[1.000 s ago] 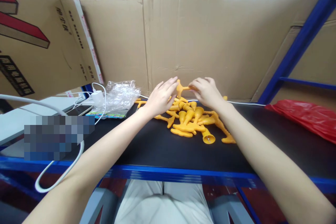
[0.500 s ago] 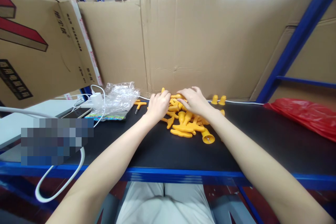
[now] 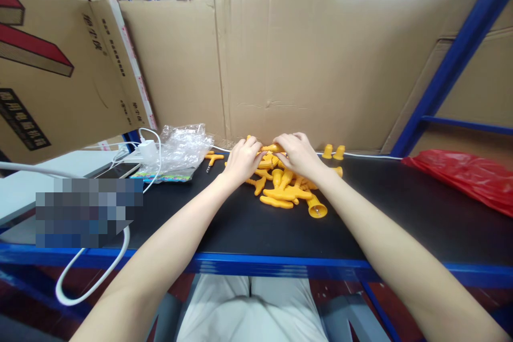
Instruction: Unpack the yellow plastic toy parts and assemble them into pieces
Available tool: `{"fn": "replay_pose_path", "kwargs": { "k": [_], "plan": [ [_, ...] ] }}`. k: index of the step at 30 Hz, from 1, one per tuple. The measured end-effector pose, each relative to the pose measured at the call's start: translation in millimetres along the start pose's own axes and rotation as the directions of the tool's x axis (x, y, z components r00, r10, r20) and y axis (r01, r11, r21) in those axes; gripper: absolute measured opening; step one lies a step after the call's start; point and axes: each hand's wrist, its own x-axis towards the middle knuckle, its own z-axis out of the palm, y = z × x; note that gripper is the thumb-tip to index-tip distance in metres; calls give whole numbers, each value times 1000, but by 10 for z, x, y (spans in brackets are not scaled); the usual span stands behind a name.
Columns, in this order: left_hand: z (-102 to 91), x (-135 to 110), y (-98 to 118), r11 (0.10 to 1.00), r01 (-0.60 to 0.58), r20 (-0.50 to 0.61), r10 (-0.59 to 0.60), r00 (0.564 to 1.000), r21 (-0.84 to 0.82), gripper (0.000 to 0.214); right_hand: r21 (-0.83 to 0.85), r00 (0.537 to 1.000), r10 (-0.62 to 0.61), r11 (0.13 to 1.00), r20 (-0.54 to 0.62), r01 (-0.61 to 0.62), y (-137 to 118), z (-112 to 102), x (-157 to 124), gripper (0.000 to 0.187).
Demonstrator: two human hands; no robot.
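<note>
A pile of yellow plastic parts (image 3: 286,189) lies on the black bench top (image 3: 248,224) near the cardboard back wall. Both my hands are over the far side of the pile. My left hand (image 3: 240,159) has its fingers curled round a yellow part at the pile's left. My right hand (image 3: 298,154) pinches the other end of a yellow part (image 3: 271,148) that runs between the two hands. Two small yellow cone pieces (image 3: 333,152) stand apart at the right, by a white cable.
A crumpled clear plastic bag (image 3: 182,150) and a white charger with cable (image 3: 147,149) sit at the left. A red plastic bag (image 3: 468,179) lies at the right. Cardboard sheets (image 3: 320,64) wall in the back; blue shelf posts (image 3: 452,64) stand at the right.
My hands came down from a raised hold above the pile and now rest low on its far side. The two small cones at the right have come into view.
</note>
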Motion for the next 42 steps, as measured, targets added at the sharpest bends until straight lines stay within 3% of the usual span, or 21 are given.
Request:
{"fn": "replay_pose_path", "kwargs": {
  "k": [5, 12, 19, 30, 37, 42],
  "plan": [
    [-1, -9, -22, 1000, -2, -20, 2, 1000, 17, 22, 16, 999, 9, 1000, 32, -9, -7, 31, -8, 30],
    [10, -18, -28, 1000, 22, -13, -22, 1000, 19, 26, -42, 999, -22, 999, 35, 23, -40, -11, 13, 20],
    [9, -22, -51, 998, 65, -23, -64, 998, 17, 24, 8, 1000, 2, 1000, 9, -2, -28, 42, -7, 31],
    [35, -31, -83, 997, 55, 1, -55, 998, 48, 29, -10, 1000, -14, 1000, -1, 14, -66, -15, 23, 25],
    [16, -20, -63, 998, 39, -4, -39, 999, 56, 32, -121, 998, -49, 991, 37, 53, -61, -47, 23, 27],
    [-6, -19, -46, 996, 56, 6, -57, 998, 73, 33, -71, 999, -29, 997, 30, 31, -66, -8, -2, 28]
  ]
}}
